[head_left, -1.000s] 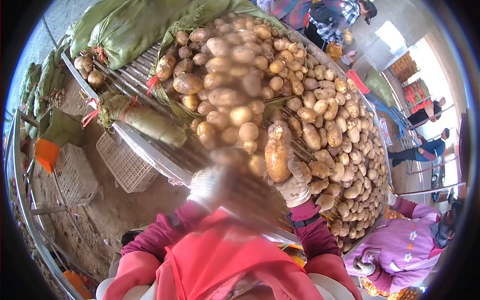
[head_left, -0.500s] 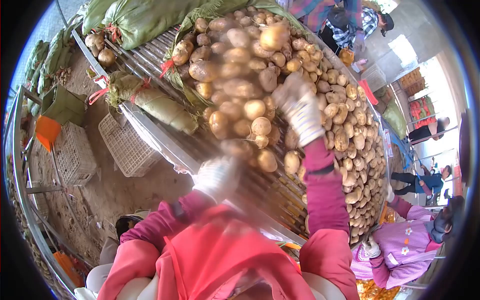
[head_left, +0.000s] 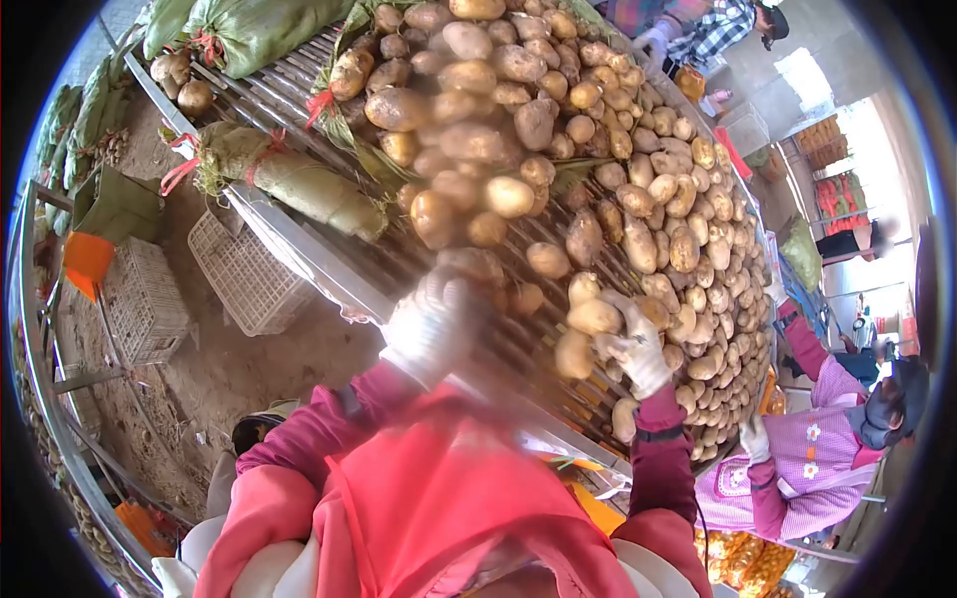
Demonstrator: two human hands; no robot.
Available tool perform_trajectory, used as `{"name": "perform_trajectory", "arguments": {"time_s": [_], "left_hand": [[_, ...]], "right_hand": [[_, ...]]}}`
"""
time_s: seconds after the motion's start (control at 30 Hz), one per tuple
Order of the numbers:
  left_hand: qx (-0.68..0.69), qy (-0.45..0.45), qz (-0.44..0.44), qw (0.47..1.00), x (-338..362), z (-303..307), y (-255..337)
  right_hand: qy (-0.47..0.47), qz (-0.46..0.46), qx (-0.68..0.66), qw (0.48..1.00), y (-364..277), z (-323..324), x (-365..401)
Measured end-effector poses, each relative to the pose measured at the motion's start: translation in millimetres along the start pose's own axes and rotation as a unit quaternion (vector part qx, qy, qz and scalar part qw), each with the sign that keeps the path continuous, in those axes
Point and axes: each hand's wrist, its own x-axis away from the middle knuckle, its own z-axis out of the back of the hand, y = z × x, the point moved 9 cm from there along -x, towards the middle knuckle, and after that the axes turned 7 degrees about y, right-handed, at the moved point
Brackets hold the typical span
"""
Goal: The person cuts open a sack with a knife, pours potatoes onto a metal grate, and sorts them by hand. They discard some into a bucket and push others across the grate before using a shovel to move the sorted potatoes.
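Note:
My right hand (head_left: pixel 639 351), in a white glove, is over the near side of a heap of potatoes (head_left: pixel 703 289). Its thumb and fingers are closed around a pale potato (head_left: pixel 595 317), and another potato (head_left: pixel 574 355) lies just below it. My left hand (head_left: pixel 427 327), also gloved and smeared by motion, is at the near rim of the slatted metal table (head_left: pixel 518 374). Its fingertips are close to a blurred brown potato (head_left: pixel 473 265). Larger potatoes (head_left: pixel 469 140) lie loose on the slats beyond both hands.
A tied green mesh sack (head_left: pixel 299 184) rests along the table's left edge, with fuller sacks (head_left: pixel 259 35) behind. White crates (head_left: pixel 247 274) stand on the dirt floor at left. At right, a co-worker in a pink checked apron (head_left: pixel 797 453) works by the heap; another person (head_left: pixel 713 30) is at the far side.
My right hand has come from the middle of the heap towards me, with potatoes shifted along and more slats showing behind. My left hand has moved slightly forward.

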Motion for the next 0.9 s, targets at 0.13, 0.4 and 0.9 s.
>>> {"name": "perform_trajectory", "arguments": {"time_s": [0.13, 0.4, 0.9], "left_hand": [[-0.017, 0.01, -0.005, 1.0, -5.3, 6.0, 7.7], [-0.038, 0.012, -0.024, 0.999, -1.2, -0.6, 6.1], [-0.058, -0.086, -0.005, 0.995, 3.7, -11.6, -2.7]], "right_hand": [[0.088, 0.02, 0.087, 0.992, 42.4, 73.8, 27.3], [0.196, 0.272, 0.401, 0.853, -58.4, -11.7, 36.2], [-0.007, 0.233, 0.272, 0.934, -34.2, -161.3, -62.9]]}}
